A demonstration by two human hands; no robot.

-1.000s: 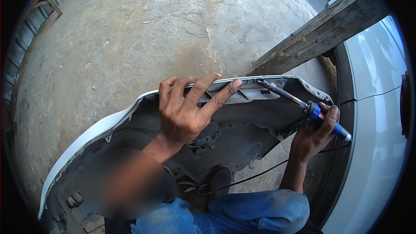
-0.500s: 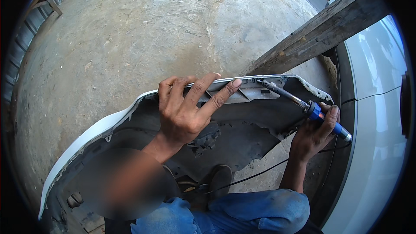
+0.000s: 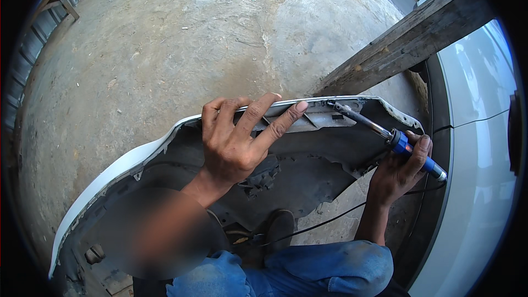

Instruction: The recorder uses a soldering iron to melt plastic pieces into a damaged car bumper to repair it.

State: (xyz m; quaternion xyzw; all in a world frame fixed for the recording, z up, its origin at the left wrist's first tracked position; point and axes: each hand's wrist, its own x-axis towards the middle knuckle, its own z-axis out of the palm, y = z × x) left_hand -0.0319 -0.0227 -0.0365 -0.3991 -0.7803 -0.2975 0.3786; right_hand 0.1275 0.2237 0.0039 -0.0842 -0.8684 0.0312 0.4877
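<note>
A white car bumper (image 3: 104, 177), its dark inner side facing me, curves across the space before my knees. My left hand (image 3: 236, 140) grips its upper edge, the fingertips hooked over the white rim and the forefinger stretched to the right along it. In my right hand (image 3: 399, 170) is a soldering iron (image 3: 406, 148) with a blue handle and a metal shaft. Its tip touches or nearly touches the inside of the bumper, just under the rim, right of my left hand. Exactly what the tip meets is too small to tell.
A black cord (image 3: 330, 225) runs from the iron's handle down past my shoe (image 3: 280, 228). To the right stands a glossy pale car body (image 3: 478, 187). A wooden post (image 3: 407, 36) slants up beyond the bumper. Rough concrete floor (image 3: 181, 38) stretches ahead.
</note>
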